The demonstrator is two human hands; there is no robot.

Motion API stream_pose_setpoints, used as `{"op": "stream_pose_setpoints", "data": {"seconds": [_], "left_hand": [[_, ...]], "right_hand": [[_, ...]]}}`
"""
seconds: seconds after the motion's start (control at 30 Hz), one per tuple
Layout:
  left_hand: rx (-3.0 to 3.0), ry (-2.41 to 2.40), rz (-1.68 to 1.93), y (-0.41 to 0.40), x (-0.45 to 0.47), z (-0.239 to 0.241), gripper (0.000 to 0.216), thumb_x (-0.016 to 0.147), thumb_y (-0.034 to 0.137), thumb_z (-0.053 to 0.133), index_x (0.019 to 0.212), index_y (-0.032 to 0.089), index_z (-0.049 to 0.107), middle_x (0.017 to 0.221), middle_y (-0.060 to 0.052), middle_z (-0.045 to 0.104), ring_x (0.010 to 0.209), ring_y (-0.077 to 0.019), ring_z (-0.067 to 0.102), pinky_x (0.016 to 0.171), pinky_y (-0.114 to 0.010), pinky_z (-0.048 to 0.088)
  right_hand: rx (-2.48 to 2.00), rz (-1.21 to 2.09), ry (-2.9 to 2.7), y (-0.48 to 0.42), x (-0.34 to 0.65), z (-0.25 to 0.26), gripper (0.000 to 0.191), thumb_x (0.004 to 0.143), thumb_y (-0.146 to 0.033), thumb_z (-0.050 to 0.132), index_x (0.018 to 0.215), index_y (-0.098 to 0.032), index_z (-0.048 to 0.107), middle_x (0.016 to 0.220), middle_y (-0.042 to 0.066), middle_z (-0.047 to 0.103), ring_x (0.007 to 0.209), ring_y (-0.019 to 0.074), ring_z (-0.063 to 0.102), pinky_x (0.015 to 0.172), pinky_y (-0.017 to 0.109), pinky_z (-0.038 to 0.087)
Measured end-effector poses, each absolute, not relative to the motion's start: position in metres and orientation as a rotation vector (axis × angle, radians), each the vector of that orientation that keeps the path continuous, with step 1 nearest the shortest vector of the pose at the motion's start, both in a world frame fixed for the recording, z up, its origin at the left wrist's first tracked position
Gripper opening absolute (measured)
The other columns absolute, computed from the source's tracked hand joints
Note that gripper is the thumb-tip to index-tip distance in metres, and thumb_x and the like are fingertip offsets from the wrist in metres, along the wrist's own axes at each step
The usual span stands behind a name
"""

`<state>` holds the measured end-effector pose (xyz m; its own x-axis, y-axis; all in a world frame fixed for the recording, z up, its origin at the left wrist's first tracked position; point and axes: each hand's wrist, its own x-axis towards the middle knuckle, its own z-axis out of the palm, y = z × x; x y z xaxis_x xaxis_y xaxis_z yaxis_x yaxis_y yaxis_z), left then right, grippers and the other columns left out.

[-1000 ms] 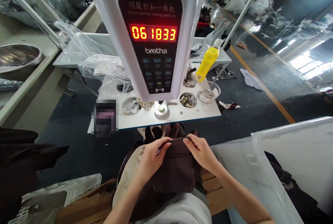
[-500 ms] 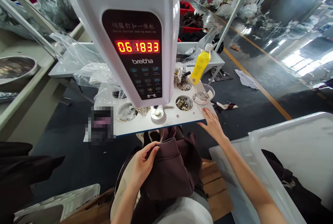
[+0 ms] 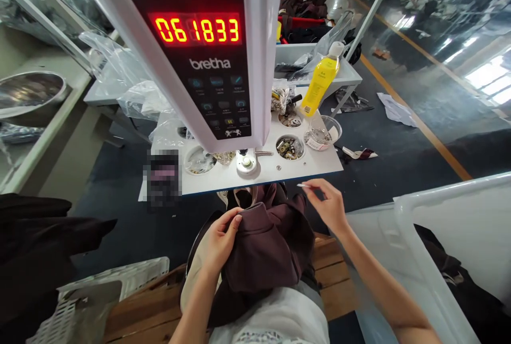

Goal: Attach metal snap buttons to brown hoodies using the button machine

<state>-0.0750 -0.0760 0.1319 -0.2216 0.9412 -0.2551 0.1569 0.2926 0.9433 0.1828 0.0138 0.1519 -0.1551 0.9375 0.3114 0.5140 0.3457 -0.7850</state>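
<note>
My left hand (image 3: 221,237) pinches the upper edge of a dark maroon-brown garment (image 3: 261,251) between thumb and fingers. The folded cloth lies across my lap. Off to the right, just below the table's front edge, my right hand (image 3: 328,203) is closed in a pinch on a small, thin white piece (image 3: 302,185); its kind is too small to make out. Above my hands rises the white head of a button machine (image 3: 261,67), its red display reading 061833. Beneath it sits a small round metal part (image 3: 246,162) at the table edge.
The white table (image 3: 319,164) has round wells, one with metal bits (image 3: 290,147). A clear plastic tub (image 3: 319,133) and a yellow bottle (image 3: 321,86) stand at its right. A large white bin (image 3: 451,195) with dark cloth is on my right; a white crate (image 3: 147,275) is lower left.
My right hand has lifted off the table's right corner and come back toward me, now pinching the small white piece. My left hand keeps its hold on the garment. The view has tilted down.
</note>
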Motion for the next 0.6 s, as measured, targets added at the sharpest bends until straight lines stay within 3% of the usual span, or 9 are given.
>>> {"op": "stream_pose_setpoints", "data": {"seconds": [0.2, 0.6], "left_hand": [[1.021, 1.633, 1.032, -0.077, -0.075, 0.132, 0.033, 0.080, 0.047, 0.053, 0.095, 0.020, 0.065, 0.094, -0.004, 0.069, 0.089, -0.0190, 0.062, 0.080, -0.027, 0.049], [0.999, 1.624, 1.024, -0.078, -0.079, 0.124, 0.033, 0.080, 0.047, 0.053, 0.095, 0.020, 0.065, 0.096, -0.003, 0.068, 0.090, -0.0172, 0.061, 0.082, -0.025, 0.046]], "right_hand": [[-0.893, 1.047, -1.825, -0.005, 0.131, 0.174, 0.011, 0.084, -0.022, 0.054, 0.089, -0.019, 0.063, 0.087, 0.006, 0.066, 0.083, 0.0153, 0.062, 0.075, 0.028, 0.051], [-0.749, 0.989, -1.972, -0.002, 0.130, 0.162, 0.018, 0.084, -0.012, 0.052, 0.097, -0.019, 0.063, 0.092, 0.006, 0.065, 0.088, 0.0137, 0.061, 0.079, 0.028, 0.051]]}}
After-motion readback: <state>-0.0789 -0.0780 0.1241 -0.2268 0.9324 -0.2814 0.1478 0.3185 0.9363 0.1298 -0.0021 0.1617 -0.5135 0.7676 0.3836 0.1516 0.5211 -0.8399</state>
